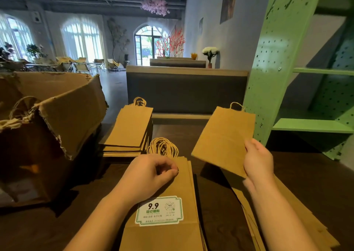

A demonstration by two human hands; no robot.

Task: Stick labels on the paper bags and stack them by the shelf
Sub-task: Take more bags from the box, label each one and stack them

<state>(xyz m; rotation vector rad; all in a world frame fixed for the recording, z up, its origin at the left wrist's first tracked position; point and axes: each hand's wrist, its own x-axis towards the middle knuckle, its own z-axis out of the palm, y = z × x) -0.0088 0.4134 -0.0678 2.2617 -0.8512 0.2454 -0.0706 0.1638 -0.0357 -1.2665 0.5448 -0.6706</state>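
Observation:
A stack of flat brown paper bags (pixel 172 237) lies on the dark table in front of me, and the top one carries a white and green label (pixel 159 211). My left hand (pixel 151 174) rests on this stack with its fingers curled near the twine handles (pixel 162 147). My right hand (pixel 258 160) grips the lower edge of a single plain paper bag (pixel 222 137), held tilted in the air to the right. Another stack of bags (pixel 130 130) lies further back.
A torn cardboard box (pixel 47 128) with more bags stands at the left. A green perforated shelf (pixel 298 78) rises at the right. More flat bags (pixel 287 212) lie under my right forearm. A dark counter (pixel 185 91) stands beyond the table.

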